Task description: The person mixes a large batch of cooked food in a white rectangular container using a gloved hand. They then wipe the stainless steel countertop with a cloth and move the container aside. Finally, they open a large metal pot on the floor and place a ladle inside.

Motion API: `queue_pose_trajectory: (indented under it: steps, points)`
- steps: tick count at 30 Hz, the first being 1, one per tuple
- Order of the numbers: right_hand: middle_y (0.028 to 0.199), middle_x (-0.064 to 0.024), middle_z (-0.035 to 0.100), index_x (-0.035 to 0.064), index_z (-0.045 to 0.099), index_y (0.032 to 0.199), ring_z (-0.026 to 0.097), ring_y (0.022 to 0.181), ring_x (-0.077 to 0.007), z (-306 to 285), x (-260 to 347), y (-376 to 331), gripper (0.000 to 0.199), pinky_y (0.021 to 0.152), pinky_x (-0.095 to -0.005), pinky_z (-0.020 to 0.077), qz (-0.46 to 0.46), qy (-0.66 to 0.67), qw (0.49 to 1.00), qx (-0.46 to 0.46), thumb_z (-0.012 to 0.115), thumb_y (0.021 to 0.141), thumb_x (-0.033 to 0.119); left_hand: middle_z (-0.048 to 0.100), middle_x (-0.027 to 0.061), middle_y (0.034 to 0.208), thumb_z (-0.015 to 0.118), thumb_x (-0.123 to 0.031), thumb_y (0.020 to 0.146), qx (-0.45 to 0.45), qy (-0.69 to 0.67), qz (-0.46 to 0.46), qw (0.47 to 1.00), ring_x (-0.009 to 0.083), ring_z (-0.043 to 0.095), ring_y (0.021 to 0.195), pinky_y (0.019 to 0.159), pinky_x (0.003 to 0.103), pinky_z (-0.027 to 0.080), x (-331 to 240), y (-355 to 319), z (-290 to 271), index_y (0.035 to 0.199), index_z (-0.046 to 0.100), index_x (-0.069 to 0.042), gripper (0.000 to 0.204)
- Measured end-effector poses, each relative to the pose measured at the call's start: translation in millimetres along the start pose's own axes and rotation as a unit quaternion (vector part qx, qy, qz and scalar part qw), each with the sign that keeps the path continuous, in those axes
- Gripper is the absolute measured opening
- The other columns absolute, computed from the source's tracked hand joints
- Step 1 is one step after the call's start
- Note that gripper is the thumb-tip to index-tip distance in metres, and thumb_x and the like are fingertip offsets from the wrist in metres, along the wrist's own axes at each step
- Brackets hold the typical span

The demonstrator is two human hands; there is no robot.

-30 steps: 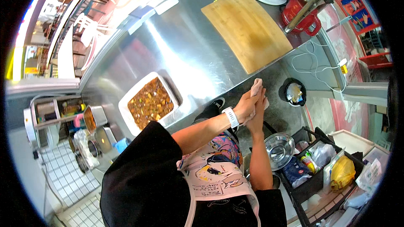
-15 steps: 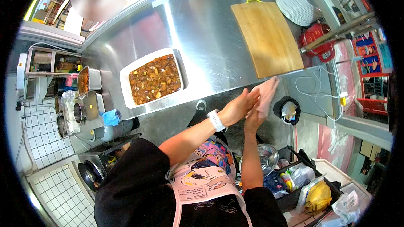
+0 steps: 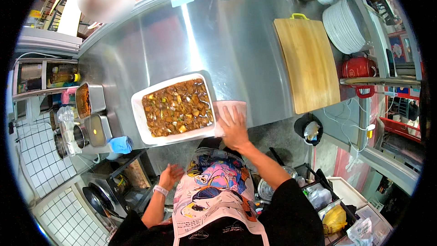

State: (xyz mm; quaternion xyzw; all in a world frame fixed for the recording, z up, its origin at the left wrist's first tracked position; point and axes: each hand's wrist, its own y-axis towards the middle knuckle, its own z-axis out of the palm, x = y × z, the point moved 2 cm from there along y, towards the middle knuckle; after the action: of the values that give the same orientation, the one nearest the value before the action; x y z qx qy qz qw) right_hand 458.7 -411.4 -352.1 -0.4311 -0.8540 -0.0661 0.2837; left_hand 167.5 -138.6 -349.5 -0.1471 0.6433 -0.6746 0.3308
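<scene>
Steel desk [image 3: 255,54] carries a wooden board [image 3: 312,66], a white tray [image 3: 139,120] of brown diced food [image 3: 178,108] and a pink cloth [image 3: 221,104].
The board lies at 2 o'clock, the tray at 9. Just beside the tray's 3 o'clock side, the right hand [image 3: 234,132] rests flat on the cloth, its grip spread wide, clasping nothing. At 7 o'clock the left hand [image 3: 171,176] hangs, grip loosely open, apparently empty.

A kitchen, by its look a commercial one: a broad stainless-steel counter [image 3: 255,54] carries a white tray [image 3: 142,120] of diced food [image 3: 180,107], a wooden cutting board [image 3: 312,64] and a tall stack of white plates [image 3: 343,25]. Metal food pans [image 3: 97,98], a dark wok [image 3: 93,196] and white tiles [image 3: 41,155] are near the counter's left end.
</scene>
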Motion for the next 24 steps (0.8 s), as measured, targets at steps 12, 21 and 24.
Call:
queue_pose_trajectory:
  steps: [12, 21, 24]
  points:
    - [0.16, -0.0126, 0.026, 0.0272, 0.035, 0.152, 0.019, 0.147, -0.0408, -63.9, -107.6, 289.5, 0.062, 0.12, -0.0562, 0.0138, -0.078, -0.117, 0.975, -0.174, 0.055, 0.093, 0.025, 0.053, 0.0274, 0.134, 0.031, -0.052, 0.105, -0.026, -0.036, 0.05, 0.998, 0.0396, 0.059, 0.116, 0.101, 0.052, 0.047, -35.4, 12.9, -27.1, 0.143, 0.038, 0.002, 0.066]
    - [0.141, -0.0177, 0.049, 0.0102, 0.05, 0.137, 0.045, 0.131, -0.039, -113.3, -91.3, -3.0, 0.047, 0.118, -0.0551, 0.0227, 0.033, -0.084, 0.996, -0.014, 0.045, 0.095, 0.031, 0.06, 0.0248, 0.127, 0.043, -0.046, 0.104, -0.066, -0.023, 0.014, 0.997, 0.0347, 0.063, 0.109, 0.093, 0.047, 0.051, -12.2, 22.5, -39.9, 0.139, 0.042, 0.002, 0.06]
    - [0.158, -0.0177, 0.029, 0.011, 0.034, 0.152, 0.024, 0.146, -0.0407, -118.0, -185.7, 36.3, 0.057, 0.122, -0.0524, 0.0136, 0.038, -0.174, 0.98, -0.091, 0.036, 0.102, 0.038, 0.065, 0.0223, 0.117, 0.048, -0.036, 0.104, 0.034, 0.04, 0.084, 0.995, 0.0308, 0.068, 0.1, 0.085, 0.043, 0.055, -50.8, 6.1, 22.3, 0.128, 0.052, 0.003, 0.047]
